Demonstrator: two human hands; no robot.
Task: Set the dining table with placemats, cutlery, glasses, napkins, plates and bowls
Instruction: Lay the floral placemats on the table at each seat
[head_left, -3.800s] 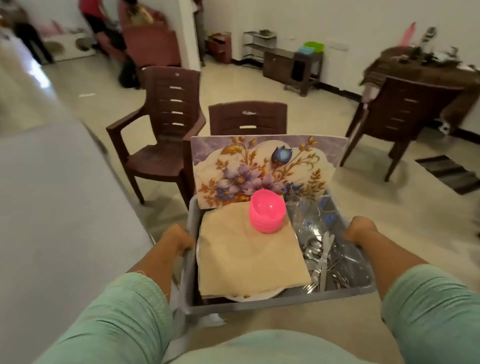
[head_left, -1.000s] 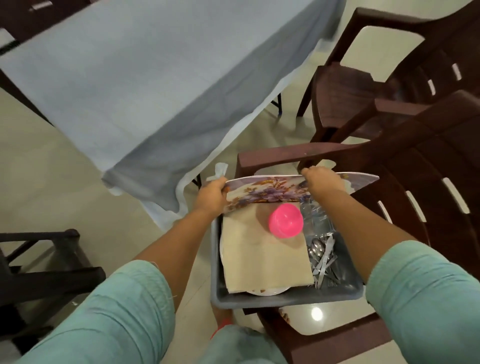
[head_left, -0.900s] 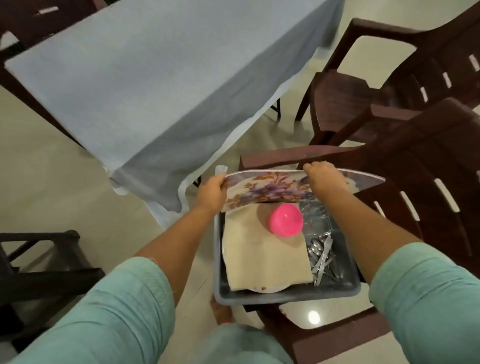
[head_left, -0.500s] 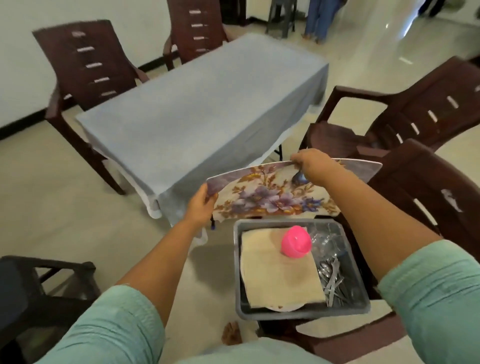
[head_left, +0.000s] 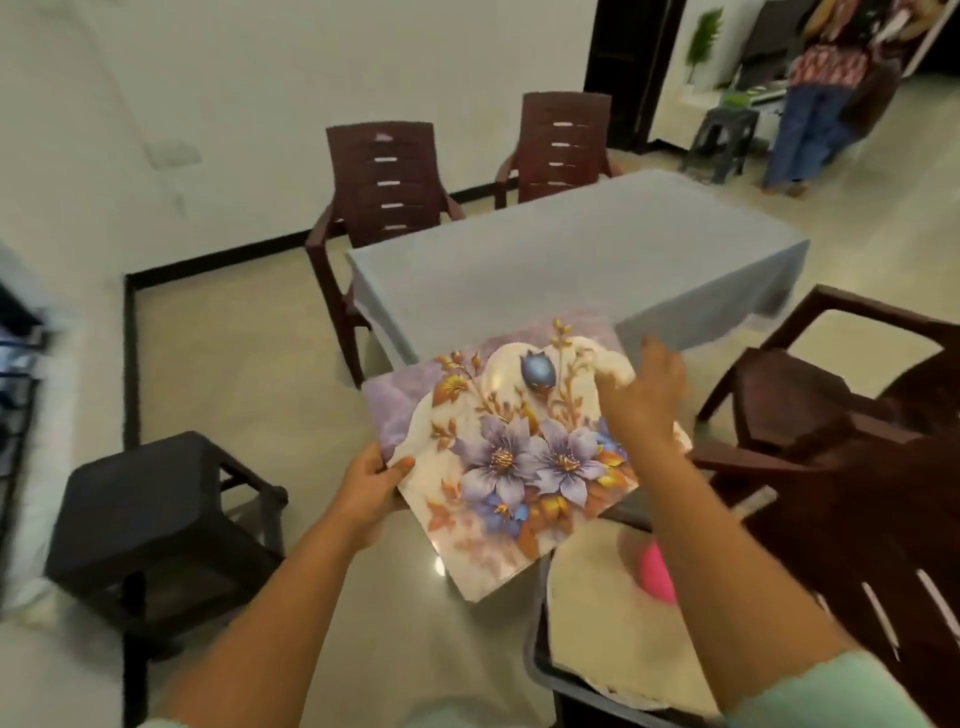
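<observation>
Entry one: placemat (head_left: 511, 457) lifted, left grip (head_left: 371, 486) pinching it, right grip (head_left: 644, 395) slack above; worktop (head_left: 571, 260) unset, I judge everything remains.

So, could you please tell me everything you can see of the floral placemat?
The rectangular floral placemat looks thin, stiff and glossy, printed with purple flowers, gold leaves and a blue bud on a cream and lilac ground. It is held in the air, tilted and turned at an angle, between the grey-clothed table and the grey tub. The left hand grips its left edge, thumb on top; the right hand lies over its right side.
</observation>
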